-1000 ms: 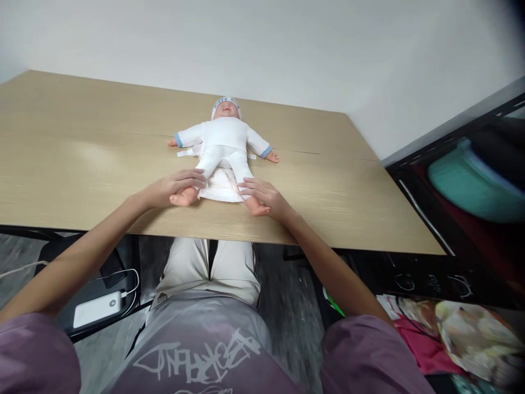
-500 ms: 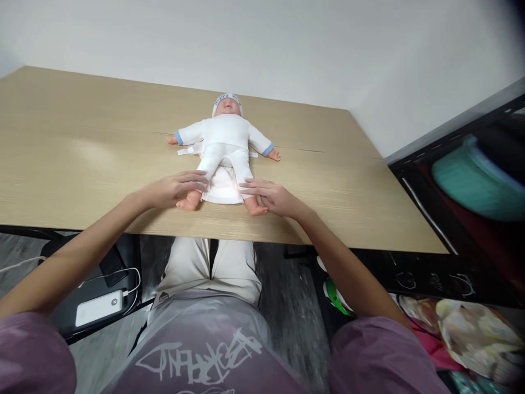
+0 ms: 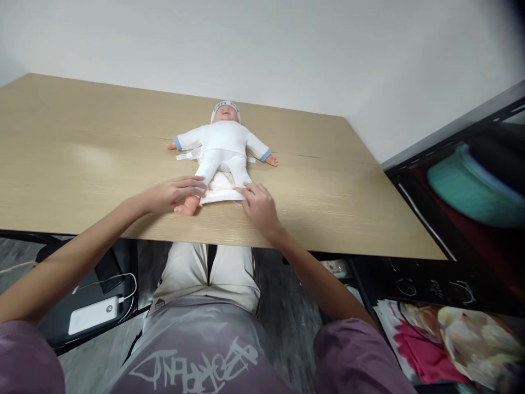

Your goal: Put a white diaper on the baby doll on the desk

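A baby doll (image 3: 223,139) in a white suit and a white cap lies on its back, arms spread, on the wooden table (image 3: 82,153). A white cloth or diaper (image 3: 219,192) is spread under its hips and between its legs. My left hand (image 3: 172,194) curls over the doll's lower leg on the left, with the bare foot showing below my fingers. My right hand (image 3: 258,207) covers the doll's other lower leg and foot, and its fingertips touch the cloth's edge.
The table's front edge runs just above my lap. A black rack (image 3: 451,180) holding a teal object (image 3: 471,186) stands at the right. Colourful bags (image 3: 451,339) lie on the floor below it. A white power bank (image 3: 92,314) with a cable sits lower left.
My right hand has slid left and inward, and it now hides the doll's foot that showed before. My left hand stays on the other leg. The view has shifted slightly.
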A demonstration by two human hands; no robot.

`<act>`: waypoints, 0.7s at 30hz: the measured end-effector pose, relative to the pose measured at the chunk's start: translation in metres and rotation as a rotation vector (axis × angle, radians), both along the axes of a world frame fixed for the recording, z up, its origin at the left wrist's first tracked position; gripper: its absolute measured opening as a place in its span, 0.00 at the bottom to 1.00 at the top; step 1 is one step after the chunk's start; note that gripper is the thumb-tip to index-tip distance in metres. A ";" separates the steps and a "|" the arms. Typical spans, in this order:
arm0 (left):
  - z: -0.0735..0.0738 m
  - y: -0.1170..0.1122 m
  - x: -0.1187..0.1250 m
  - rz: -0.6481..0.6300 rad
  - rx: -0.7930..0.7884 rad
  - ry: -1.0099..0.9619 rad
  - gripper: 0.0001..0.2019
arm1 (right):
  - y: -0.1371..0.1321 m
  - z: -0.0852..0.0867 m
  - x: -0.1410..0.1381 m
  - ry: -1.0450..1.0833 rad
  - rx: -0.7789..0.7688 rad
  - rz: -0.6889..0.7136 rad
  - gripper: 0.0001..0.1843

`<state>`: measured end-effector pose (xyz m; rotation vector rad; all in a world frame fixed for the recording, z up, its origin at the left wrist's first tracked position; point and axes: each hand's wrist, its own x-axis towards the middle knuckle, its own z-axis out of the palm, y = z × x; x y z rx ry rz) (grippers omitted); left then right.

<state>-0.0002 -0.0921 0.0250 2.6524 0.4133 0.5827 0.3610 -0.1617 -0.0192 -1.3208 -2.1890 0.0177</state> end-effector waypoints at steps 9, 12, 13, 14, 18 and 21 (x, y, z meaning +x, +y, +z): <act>0.010 -0.007 0.003 0.037 0.005 0.101 0.23 | 0.004 -0.003 0.003 0.185 0.036 -0.037 0.17; 0.013 -0.015 0.015 0.148 -0.014 0.105 0.21 | 0.005 0.002 0.000 0.212 0.028 -0.043 0.15; 0.011 -0.018 0.021 0.205 -0.006 0.102 0.24 | 0.006 0.004 -0.001 0.234 0.016 -0.046 0.15; 0.009 -0.021 0.028 0.271 0.009 0.093 0.27 | 0.008 0.007 -0.002 0.266 0.002 -0.050 0.14; -0.004 -0.023 0.054 0.485 0.070 0.003 0.24 | 0.019 0.021 -0.006 0.426 -0.049 -0.053 0.11; -0.002 -0.010 0.060 0.519 0.060 -0.109 0.17 | 0.031 0.030 -0.008 0.469 -0.068 -0.023 0.10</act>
